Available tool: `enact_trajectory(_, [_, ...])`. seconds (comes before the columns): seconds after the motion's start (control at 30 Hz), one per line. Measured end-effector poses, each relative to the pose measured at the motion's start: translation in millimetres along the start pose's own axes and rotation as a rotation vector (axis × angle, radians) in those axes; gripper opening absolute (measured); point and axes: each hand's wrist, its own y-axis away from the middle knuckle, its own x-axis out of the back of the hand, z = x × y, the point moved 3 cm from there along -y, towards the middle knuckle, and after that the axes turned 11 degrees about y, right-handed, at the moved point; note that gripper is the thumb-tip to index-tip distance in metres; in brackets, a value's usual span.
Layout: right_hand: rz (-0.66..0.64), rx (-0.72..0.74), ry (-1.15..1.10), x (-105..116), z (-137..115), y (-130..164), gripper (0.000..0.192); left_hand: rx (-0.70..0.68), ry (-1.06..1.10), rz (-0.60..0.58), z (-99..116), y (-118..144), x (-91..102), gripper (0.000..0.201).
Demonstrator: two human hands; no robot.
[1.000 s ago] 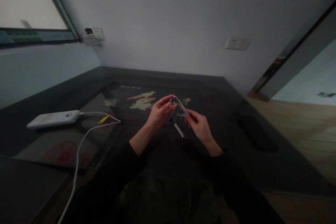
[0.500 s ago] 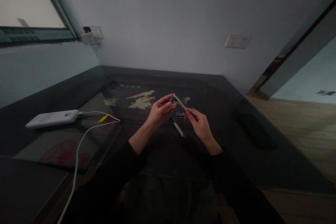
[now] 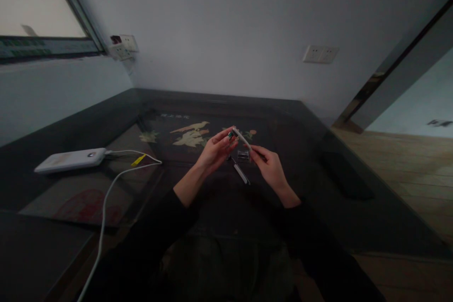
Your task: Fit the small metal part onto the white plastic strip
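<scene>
Above the dark table, my left hand (image 3: 214, 147) is closed with its fingertips around a small piece (image 3: 231, 135) with green and black parts; its exact kind is too small to make out. A thin pale strip (image 3: 242, 138) slants down from that piece to my right hand (image 3: 268, 164), whose thumb and fingers pinch its lower end. The strip's far end touches or overlaps the small piece. Just below, a slim grey tool (image 3: 241, 173) with a dark end lies on the table. A small clear or shiny block (image 3: 243, 155) sits beside my right fingertips.
A white power bank (image 3: 71, 159) lies on the left of the table (image 3: 219, 217), with a white cable (image 3: 105, 207) and a yellow tag (image 3: 138, 160). On the right is a flat black object (image 3: 347, 177). Wall sockets (image 3: 320, 54) sit behind the table.
The pale strip looks slightly more bowed and turned in my fingers. Both hands stay almost in place, and the things on the table have not moved.
</scene>
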Motion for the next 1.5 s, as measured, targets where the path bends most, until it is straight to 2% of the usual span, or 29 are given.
enact_trajectory(0.23, [0.004,-0.045,-0.030,1.3,1.8,-0.3,0.035,-0.003,-0.010,-0.006,1.6,0.4,-0.1,0.033])
enact_trajectory(0.7, [0.013,-0.042,-0.010,0.8,2.9,-0.8,0.034,-0.007,-0.009,0.022,0.8,-0.1,-2.5,0.028])
enact_trajectory(0.87, [0.045,0.000,0.031,1.5,0.9,-0.1,0.032,-0.011,0.008,0.000,0.1,0.7,-3.3,0.028])
enact_trajectory(1.13, [0.015,0.056,0.053,5.0,-12.2,3.1,0.034,-0.021,-0.009,-0.019,-0.1,0.0,-1.2,0.030])
enact_trajectory(1.5, [-0.001,0.117,0.037,1.0,-9.5,4.5,0.031,-0.050,-0.040,0.008,-1.1,-2.1,3.2,0.032])
